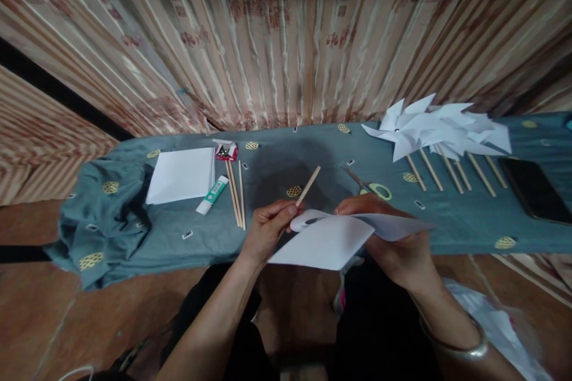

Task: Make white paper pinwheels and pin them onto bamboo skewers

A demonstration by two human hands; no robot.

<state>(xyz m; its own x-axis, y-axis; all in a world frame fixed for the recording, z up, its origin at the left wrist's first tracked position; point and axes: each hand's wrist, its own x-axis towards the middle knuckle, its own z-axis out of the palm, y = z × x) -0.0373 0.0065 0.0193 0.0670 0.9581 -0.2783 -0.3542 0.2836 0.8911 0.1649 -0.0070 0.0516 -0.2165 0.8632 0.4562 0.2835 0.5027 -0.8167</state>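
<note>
Between my hands is a white paper pinwheel (pixel 328 241) with curled blades, held above the table's near edge. My left hand (pixel 270 223) pinches a thin wooden stick (pixel 308 186) that slants up to the right beside the paper. My right hand (pixel 393 238) is closed on the pinwheel from the right, its fingers partly hidden by a blade. Whether the stick and the paper are joined cannot be seen. Beyond my right hand lie scissors (pixel 379 190) with pale green handles.
On the blue-green cloth (pixel 268 161) at left are a stack of white paper (pixel 181 175), a glue stick (pixel 213 195), several wooden sticks (pixel 242 196) and a small red box of pins (pixel 226 150). At right lie finished pinwheels (pixel 447 128) and a black phone (pixel 538 187).
</note>
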